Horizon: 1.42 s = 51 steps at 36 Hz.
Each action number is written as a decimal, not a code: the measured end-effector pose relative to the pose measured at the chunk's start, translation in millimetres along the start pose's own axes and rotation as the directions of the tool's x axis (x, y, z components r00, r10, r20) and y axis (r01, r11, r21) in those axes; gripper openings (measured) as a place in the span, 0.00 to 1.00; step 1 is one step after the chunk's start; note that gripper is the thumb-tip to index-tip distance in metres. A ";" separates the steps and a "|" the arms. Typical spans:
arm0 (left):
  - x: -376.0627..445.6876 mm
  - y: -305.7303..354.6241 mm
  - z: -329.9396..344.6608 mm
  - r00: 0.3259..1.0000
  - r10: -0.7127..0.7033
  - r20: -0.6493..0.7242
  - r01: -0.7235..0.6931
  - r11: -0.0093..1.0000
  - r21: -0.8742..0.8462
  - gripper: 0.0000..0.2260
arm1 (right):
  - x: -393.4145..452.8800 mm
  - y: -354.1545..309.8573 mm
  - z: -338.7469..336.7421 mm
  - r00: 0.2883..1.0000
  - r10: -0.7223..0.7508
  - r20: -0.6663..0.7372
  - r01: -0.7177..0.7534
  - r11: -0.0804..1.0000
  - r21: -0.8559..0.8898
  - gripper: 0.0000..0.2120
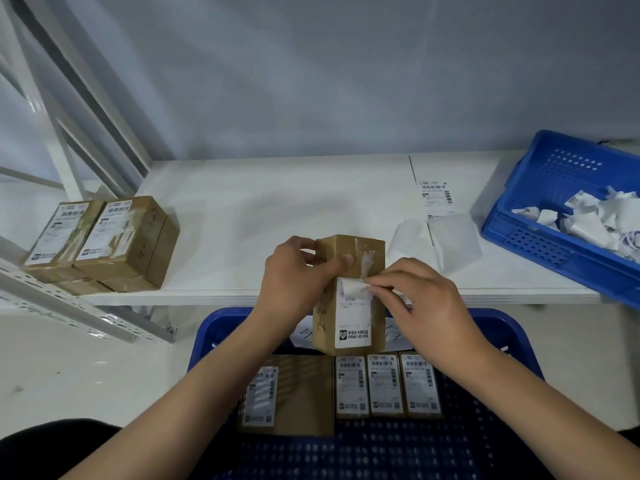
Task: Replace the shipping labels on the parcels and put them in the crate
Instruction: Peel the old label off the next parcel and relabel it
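Parcel (348, 292), held upright above the near crate (207, 337) at the counter (277, 209) edge: left hand (294, 275) clasps it steady while right hand (419, 306) pinches the old label (353, 306), peeling it down.

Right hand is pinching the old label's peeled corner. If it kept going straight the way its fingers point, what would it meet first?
The right hand points left across the parcel, pinching the label. Going straight on, it would likely first meet the left hand, whose thumb presses the parcel's face just beyond the peeled corner. Depth is unclear.
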<state>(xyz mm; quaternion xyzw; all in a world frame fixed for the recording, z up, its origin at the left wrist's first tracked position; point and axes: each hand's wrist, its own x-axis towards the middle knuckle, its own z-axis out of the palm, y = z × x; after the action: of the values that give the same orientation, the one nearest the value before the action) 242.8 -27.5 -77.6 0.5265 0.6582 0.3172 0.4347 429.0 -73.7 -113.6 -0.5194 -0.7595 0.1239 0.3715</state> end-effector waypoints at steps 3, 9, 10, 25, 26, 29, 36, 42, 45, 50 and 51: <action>1.4 -0.5 0.6 1.000 -0.027 0.001 0.027 1.000 0.002 0.23 | -0.8 -1.0 0.9 1.000 0.014 0.014 -0.014 1.000 -0.010 0.07; 5.1 -4.7 0.3 0.999 -0.046 -0.012 0.046 0.999 -0.025 0.26 | -0.8 -5.0 -1.1 0.999 0.018 0.030 -0.018 1.000 -0.013 0.06; 5.4 -5.0 -0.1 0.999 -0.043 -0.015 0.042 0.999 -0.024 0.26 | -0.7 -6.0 -1.2 0.999 0.017 0.032 -0.017 1.000 -0.014 0.06; 13.7 -11.3 0.2 0.993 -0.114 0.005 0.114 0.990 -0.087 0.26 | -2.5 -12.7 -2.5 0.991 -0.102 0.091 0.114 0.984 -0.139 0.07; 14.2 -11.9 0.2 0.993 -0.115 0.006 0.115 0.989 -0.091 0.26 | -2.9 -13.1 -2.6 0.989 -0.112 0.098 0.126 0.980 -0.156 0.05; 16.3 -12.8 -1.4 0.993 -0.121 0.001 0.121 0.987 -0.102 0.26 | -4.5 -13.7 -3.4 0.983 -0.142 0.117 0.162 0.969 -0.188 0.02; 17.8 -14.4 -5.1 0.988 -0.155 -0.003 0.153 0.976 -0.156 0.26 | -5.2 -14.0 -5.8 0.978 -0.145 0.148 0.170 0.969 -0.179 0.01; 18.0 -14.1 -5.1 0.988 -0.151 -0.026 0.145 0.978 -0.148 0.25 | -7.8 -16.5 -2.0 0.976 -0.094 0.195 0.128 0.977 -0.170 0.02; 18.6 -14.5 -5.9 0.988 -0.147 -0.038 0.139 0.978 -0.155 0.25 | -5.5 -14.8 -4.3 0.979 -0.057 0.194 0.083 0.989 -0.125 0.03; 20.5 -17.1 -5.9 0.986 -0.166 -0.024 0.158 0.966 -0.205 0.28 | -5.1 -10.8 -8.4 0.979 0.024 0.202 -0.018 0.999 -0.035 0.13; 20.6 -18.0 -6.0 0.985 -0.171 -0.028 0.161 0.965 -0.208 0.28 | -5.4 -10.8 -8.5 0.977 0.030 0.211 -0.024 0.999 -0.031 0.15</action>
<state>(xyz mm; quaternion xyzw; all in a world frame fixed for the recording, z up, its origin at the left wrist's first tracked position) 228.4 -11.7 -95.7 0.4146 0.6736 0.3575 0.4966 428.3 -84.7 -103.8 -0.5187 -0.7892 0.1726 0.2798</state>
